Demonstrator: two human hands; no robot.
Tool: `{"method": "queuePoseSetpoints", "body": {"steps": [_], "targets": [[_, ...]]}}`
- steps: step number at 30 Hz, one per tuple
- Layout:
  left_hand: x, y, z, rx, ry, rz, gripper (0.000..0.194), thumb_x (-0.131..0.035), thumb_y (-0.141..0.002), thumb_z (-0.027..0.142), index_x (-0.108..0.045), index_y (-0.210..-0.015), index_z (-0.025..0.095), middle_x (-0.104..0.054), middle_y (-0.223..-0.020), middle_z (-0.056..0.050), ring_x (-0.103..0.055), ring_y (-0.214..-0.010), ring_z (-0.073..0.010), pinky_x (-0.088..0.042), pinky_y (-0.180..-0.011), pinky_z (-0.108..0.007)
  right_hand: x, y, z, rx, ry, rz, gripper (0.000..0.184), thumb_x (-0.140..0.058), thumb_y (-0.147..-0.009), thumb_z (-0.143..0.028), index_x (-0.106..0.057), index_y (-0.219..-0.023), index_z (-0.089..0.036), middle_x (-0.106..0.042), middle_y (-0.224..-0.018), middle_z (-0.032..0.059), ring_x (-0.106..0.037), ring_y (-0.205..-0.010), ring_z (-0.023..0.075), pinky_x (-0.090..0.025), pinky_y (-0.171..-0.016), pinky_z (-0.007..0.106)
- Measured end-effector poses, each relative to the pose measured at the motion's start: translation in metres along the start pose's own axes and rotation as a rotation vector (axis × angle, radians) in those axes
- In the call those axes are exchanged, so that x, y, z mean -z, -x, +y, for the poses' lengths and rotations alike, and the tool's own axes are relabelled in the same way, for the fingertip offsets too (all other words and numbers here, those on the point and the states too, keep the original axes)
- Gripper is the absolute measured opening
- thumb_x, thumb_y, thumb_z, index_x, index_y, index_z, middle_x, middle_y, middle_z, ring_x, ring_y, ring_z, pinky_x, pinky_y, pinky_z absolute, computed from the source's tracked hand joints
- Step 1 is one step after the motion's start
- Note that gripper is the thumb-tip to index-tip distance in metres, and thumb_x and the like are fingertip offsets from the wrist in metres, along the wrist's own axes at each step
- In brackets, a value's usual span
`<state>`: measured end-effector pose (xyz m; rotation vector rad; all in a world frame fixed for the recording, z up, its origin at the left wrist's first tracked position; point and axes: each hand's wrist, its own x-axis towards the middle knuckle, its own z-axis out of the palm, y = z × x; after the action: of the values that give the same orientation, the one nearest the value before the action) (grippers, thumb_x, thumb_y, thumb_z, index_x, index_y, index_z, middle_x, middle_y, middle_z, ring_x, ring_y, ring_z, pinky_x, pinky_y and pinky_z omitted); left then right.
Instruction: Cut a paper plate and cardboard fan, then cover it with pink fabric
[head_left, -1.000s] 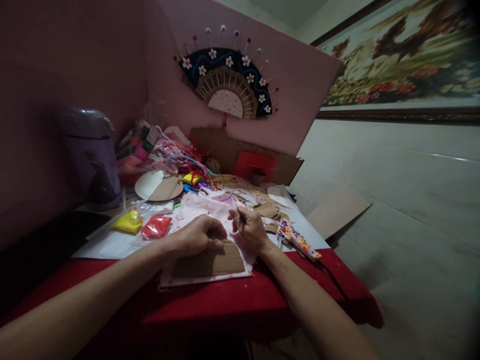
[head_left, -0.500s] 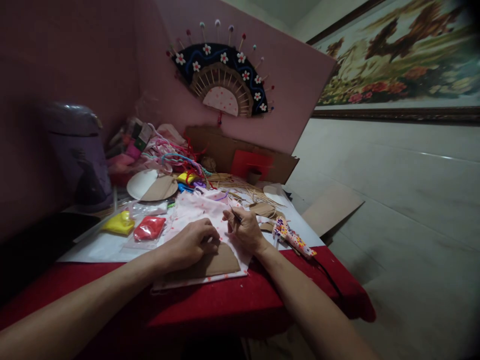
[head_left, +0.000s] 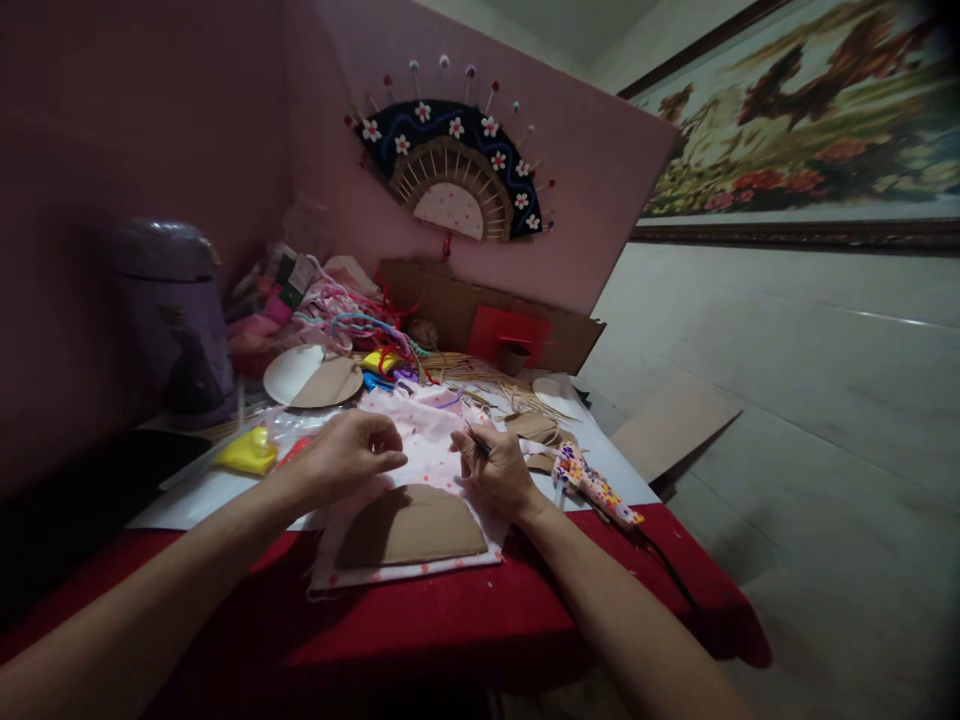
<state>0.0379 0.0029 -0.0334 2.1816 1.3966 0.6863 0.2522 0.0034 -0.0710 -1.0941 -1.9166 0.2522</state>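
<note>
A brown cardboard semicircle (head_left: 412, 525) lies on a pink dotted cloth (head_left: 427, 455) at the near edge of the red-covered table (head_left: 450, 620). My left hand (head_left: 349, 452) hovers above the cloth's left part with the fingers curled loosely and thumb near forefinger; nothing shows in it. My right hand (head_left: 495, 470) rests on the cloth just right of the semicircle, pinched on a thin dark pen-like tool (head_left: 477, 440) that points up and left.
A floral-patterned glue gun (head_left: 596, 485) lies right of my right hand. Yellow (head_left: 247, 452) and red clay packets, round cardboard discs (head_left: 315, 378), coloured cords, thin sticks (head_left: 487, 375) and a purple jug (head_left: 176, 320) crowd the back. A decorated fan (head_left: 454, 165) hangs on the pink wall.
My left hand has lifted off the cardboard semicircle and moved up and left over the cloth, so the whole semicircle now shows. My right hand stays put with the tool.
</note>
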Motion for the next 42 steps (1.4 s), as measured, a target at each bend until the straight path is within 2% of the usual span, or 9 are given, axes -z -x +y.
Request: {"method": "queuePoseSetpoints", "body": {"steps": [5,11,14,17,25,27,32,37,42], "targets": [[-0.007,0.009,0.003,0.037,-0.249,-0.11,0.025,-0.065,-0.062,0.044,-0.057,-0.061,0.021,-0.058,-0.062,0.0,-0.051,-0.061,-0.0182,-0.03,-0.052,-0.027,0.001,0.003,-0.001,0.07,0.009,-0.126,0.03,-0.058,-0.083,-0.033,-0.056,-0.059,-0.016,-0.053,-0.049,-0.0043,-0.039,-0.047,0.0071,-0.04,-0.061,0.022],[-0.011,0.013,0.006,0.043,-0.345,-0.114,0.021,-0.066,-0.063,0.04,-0.057,-0.06,0.021,-0.061,-0.066,-0.003,-0.053,-0.065,-0.0208,-0.028,-0.053,-0.028,0.0,0.006,0.003,0.095,-0.023,-0.403,0.03,-0.067,-0.076,-0.04,-0.065,-0.062,-0.014,-0.053,-0.05,-0.0032,-0.043,-0.047,0.0074,-0.032,-0.048,0.019],[-0.011,0.013,0.004,0.035,-0.318,-0.095,0.023,-0.068,-0.061,0.04,-0.062,-0.074,0.022,-0.062,-0.071,-0.003,-0.055,-0.07,-0.023,-0.031,-0.056,-0.028,0.0,0.006,0.002,0.075,0.008,-0.416,0.03,-0.07,-0.074,-0.039,-0.063,-0.059,-0.013,-0.053,-0.049,-0.0031,-0.044,-0.047,0.0078,-0.031,-0.048,0.02],[-0.014,0.012,-0.003,0.034,-0.308,-0.067,0.039,-0.071,-0.06,0.043,-0.065,-0.093,0.024,-0.063,-0.077,-0.004,-0.055,-0.078,-0.0259,-0.035,-0.063,-0.031,0.0,0.005,-0.001,0.049,0.027,-0.424,0.023,-0.072,-0.073,-0.032,-0.063,-0.061,-0.014,-0.056,-0.052,-0.003,-0.046,-0.049,0.0081,-0.031,-0.048,0.019],[-0.025,0.004,-0.014,-0.088,-0.257,-0.106,0.019,-0.072,-0.061,0.034,-0.066,-0.075,0.023,-0.062,-0.083,-0.004,-0.051,-0.087,-0.0256,-0.039,-0.07,-0.033,0.001,0.005,-0.006,0.028,0.03,-0.427,0.014,-0.071,-0.072,-0.025,-0.064,-0.064,-0.016,-0.06,-0.055,-0.0021,-0.051,-0.052,0.0099,-0.033,-0.051,0.02],[-0.025,0.004,-0.012,-0.104,-0.234,-0.111,0.015,-0.071,-0.062,0.031,-0.067,-0.073,0.023,-0.062,-0.085,-0.004,-0.05,-0.088,-0.0258,-0.038,-0.072,-0.035,0.001,0.005,-0.006,0.022,0.028,-0.424,0.011,-0.072,-0.072,-0.025,-0.066,-0.071,-0.017,-0.064,-0.061,-0.0009,-0.054,-0.055,0.0108,-0.035,-0.054,0.02],[-0.023,0.008,-0.005,-0.134,-0.193,-0.084,0.008,-0.07,-0.063,0.027,-0.069,-0.07,0.024,-0.063,-0.085,-0.003,-0.049,-0.089,-0.0257,-0.037,-0.074,-0.036,0.002,0.005,-0.008,0.024,0.026,-0.423,0.035,-0.073,-0.071,-0.024,-0.065,-0.105,-0.02,-0.07,-0.073,0.0006,-0.06,-0.062,0.0129,-0.039,-0.059,0.021],[-0.02,0.01,-0.001,-0.121,-0.213,-0.094,0.008,-0.071,-0.063,0.029,-0.067,-0.067,0.023,-0.063,-0.084,-0.003,-0.049,-0.089,-0.0253,-0.037,-0.073,-0.035,0.0,0.005,-0.005,0.039,-0.052,-0.481,0.01,-0.068,-0.075,-0.022,-0.073,-0.083,-0.017,-0.069,-0.067,0.0009,-0.059,-0.059,0.0125,-0.039,-0.056,0.021],[-0.022,0.01,-0.004,-0.126,-0.227,-0.057,0.015,-0.07,-0.065,0.029,-0.066,-0.078,0.024,-0.063,-0.087,-0.003,-0.049,-0.089,-0.0238,-0.037,-0.074,-0.033,-0.001,0.006,-0.003,0.04,-0.078,-0.472,0.012,-0.069,-0.076,-0.025,-0.072,-0.075,-0.014,-0.066,-0.062,-0.0001,-0.054,-0.055,0.0104,-0.038,-0.053,0.02]]}}
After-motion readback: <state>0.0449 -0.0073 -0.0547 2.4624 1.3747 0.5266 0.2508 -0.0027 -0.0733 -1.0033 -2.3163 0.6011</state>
